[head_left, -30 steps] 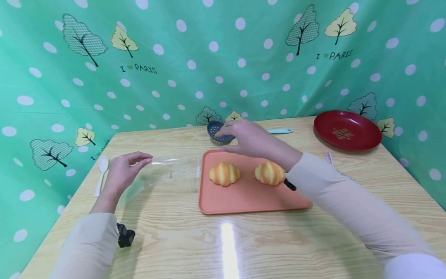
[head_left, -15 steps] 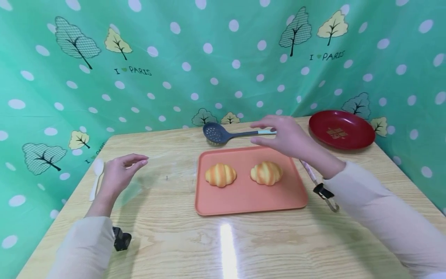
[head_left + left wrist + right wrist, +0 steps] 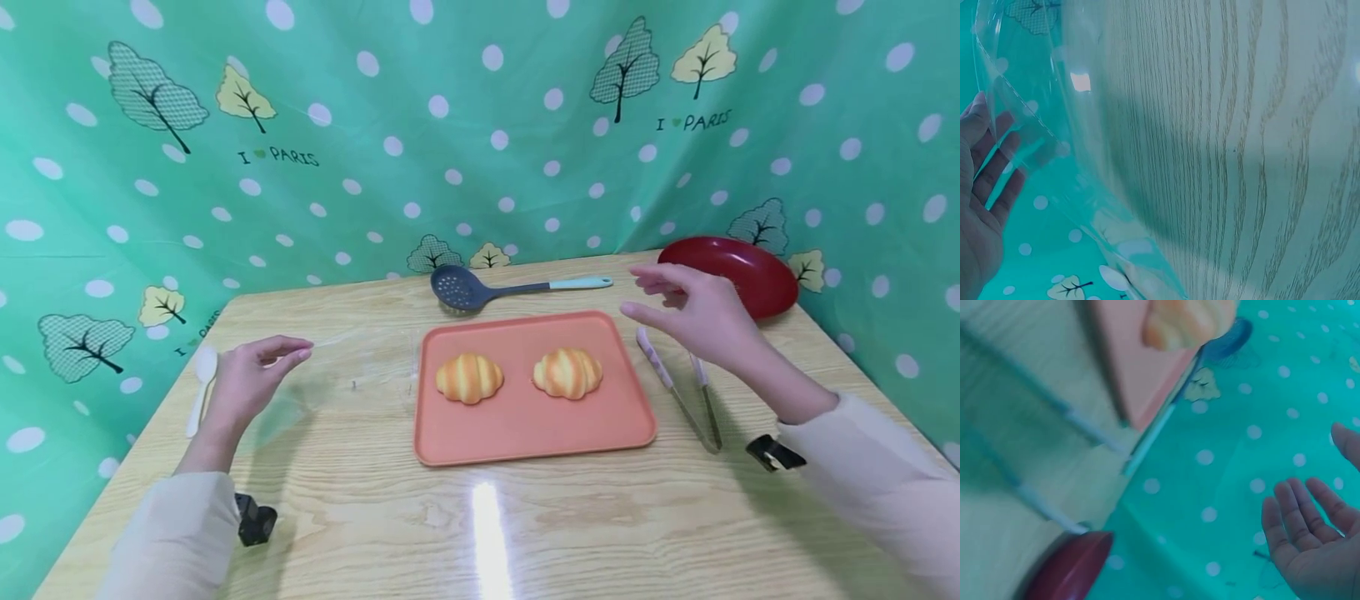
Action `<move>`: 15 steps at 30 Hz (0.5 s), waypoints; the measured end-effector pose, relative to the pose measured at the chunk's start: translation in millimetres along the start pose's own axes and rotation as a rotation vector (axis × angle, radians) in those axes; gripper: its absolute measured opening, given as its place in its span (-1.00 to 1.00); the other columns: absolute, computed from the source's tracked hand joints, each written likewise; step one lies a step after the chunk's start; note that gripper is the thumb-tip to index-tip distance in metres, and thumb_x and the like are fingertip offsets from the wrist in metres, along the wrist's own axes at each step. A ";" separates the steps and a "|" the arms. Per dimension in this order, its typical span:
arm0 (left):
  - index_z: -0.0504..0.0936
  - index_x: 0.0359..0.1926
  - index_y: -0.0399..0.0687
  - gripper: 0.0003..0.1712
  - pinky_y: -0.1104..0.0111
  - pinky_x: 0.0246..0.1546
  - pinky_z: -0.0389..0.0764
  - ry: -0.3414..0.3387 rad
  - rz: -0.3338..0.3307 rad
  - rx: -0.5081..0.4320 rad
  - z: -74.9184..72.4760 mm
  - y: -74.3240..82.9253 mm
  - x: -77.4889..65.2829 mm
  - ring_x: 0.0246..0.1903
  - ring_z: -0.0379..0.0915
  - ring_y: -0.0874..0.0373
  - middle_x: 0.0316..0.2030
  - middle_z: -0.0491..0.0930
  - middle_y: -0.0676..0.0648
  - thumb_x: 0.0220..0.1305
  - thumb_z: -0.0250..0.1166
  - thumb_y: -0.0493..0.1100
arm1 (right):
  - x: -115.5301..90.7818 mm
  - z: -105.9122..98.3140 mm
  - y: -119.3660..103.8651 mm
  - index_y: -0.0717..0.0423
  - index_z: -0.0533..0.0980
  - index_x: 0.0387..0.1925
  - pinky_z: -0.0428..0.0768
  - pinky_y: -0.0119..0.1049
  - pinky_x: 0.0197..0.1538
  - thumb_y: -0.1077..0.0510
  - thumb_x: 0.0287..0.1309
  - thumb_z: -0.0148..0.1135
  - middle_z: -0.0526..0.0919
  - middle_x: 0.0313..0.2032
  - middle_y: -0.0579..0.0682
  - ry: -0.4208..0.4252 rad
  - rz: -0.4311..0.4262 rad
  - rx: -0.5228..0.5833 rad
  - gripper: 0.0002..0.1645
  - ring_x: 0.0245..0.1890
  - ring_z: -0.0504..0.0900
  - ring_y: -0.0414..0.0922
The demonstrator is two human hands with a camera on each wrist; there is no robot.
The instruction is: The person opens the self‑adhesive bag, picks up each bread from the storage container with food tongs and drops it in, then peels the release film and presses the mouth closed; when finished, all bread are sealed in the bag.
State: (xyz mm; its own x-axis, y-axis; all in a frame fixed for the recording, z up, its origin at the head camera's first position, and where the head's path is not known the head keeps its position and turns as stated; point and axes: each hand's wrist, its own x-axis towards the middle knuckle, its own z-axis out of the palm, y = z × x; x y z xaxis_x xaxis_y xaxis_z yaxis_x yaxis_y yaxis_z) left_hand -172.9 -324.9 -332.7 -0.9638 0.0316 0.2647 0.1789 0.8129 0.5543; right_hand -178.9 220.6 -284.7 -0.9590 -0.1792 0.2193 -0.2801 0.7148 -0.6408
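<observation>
In the head view my left hand (image 3: 251,375) pinches the edge of a clear plastic bag (image 3: 367,367) between thumb and fingers. The bag stretches right toward the tray, and in the left wrist view its transparent film (image 3: 1147,156) fills much of the picture. My right hand (image 3: 697,312) hangs in the air with fingers apart and nothing in them, above a pair of tongs (image 3: 675,392) on the table and overlapping the red plate (image 3: 750,271). Two croissants, the left croissant (image 3: 469,378) and the right croissant (image 3: 567,373), lie on the pink tray (image 3: 525,433).
Behind the tray lies a dark blue skimmer (image 3: 461,289) with a light blue handle. A white spoon (image 3: 202,387) is at the table's left edge. A green dotted cloth (image 3: 450,167) hangs behind the wooden table (image 3: 375,517).
My right hand has moved right, from over the skimmer and tray to above the tongs, uncovering them and the skimmer's handle. My left hand keeps its pinch on the bag.
</observation>
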 end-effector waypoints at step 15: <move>0.73 0.01 -0.25 -0.68 -0.22 0.07 0.53 -0.002 0.007 0.017 -0.6 3.2 -0.6 0.12 0.51 -0.34 0.00 0.68 -0.35 0.50 0.25 -0.09 | -30.8 6.1 61.3 0.42 0.21 0.41 0.58 0.29 0.08 -0.31 0.31 0.26 0.42 0.24 0.46 -0.072 0.239 -0.097 0.04 0.23 0.40 0.39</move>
State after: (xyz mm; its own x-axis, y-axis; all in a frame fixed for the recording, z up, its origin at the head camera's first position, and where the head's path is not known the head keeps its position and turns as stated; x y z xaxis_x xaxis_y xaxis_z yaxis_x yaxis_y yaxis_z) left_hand -171.7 -322.7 -330.5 -0.9629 0.0382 0.2670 0.1821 0.8223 0.5392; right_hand -166.8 265.8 -335.2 -0.9990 -0.0426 0.0146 -0.0430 0.8033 -0.5940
